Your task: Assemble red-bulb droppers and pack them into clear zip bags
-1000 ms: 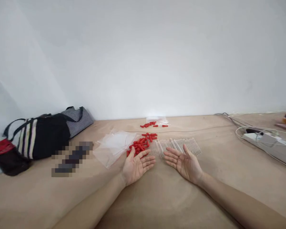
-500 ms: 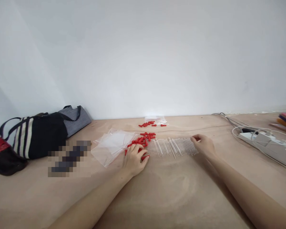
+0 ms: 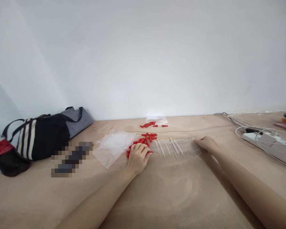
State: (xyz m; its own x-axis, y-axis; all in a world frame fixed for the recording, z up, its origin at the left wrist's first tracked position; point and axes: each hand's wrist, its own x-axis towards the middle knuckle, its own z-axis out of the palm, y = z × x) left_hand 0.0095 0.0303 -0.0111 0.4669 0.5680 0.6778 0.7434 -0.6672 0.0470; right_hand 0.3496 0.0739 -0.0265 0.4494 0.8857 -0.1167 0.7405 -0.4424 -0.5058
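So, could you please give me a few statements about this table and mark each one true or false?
1. The left hand is at the main heap of red pieces. True.
2. All the red pieces lie in one heap. False: a smaller group lies farther back.
3. The right hand is at the right end of the row of clear tubes. True.
4. The tubes stand upright. False: they lie flat, side by side.
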